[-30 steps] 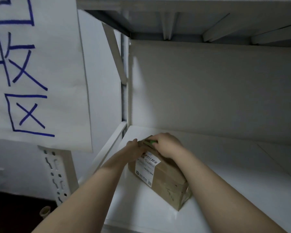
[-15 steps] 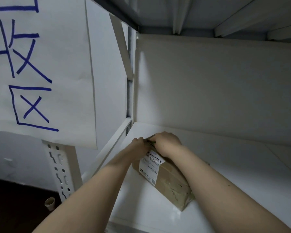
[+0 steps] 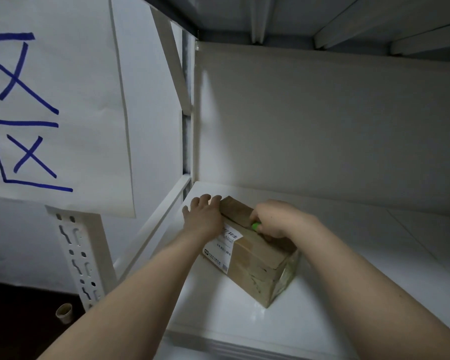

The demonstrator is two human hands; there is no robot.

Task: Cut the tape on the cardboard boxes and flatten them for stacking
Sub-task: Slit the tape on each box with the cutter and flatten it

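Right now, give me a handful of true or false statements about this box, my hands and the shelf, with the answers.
1. The left hand lies flat on the cardboard box. True.
2. The right hand is empty. False: it grips a green tool at the box's top.
3. The box is flattened. False: it stands in full box shape on the white shelf.
4. A white label is stuck on the box. True.
5. The paper sign has red writing. False: the writing is blue.
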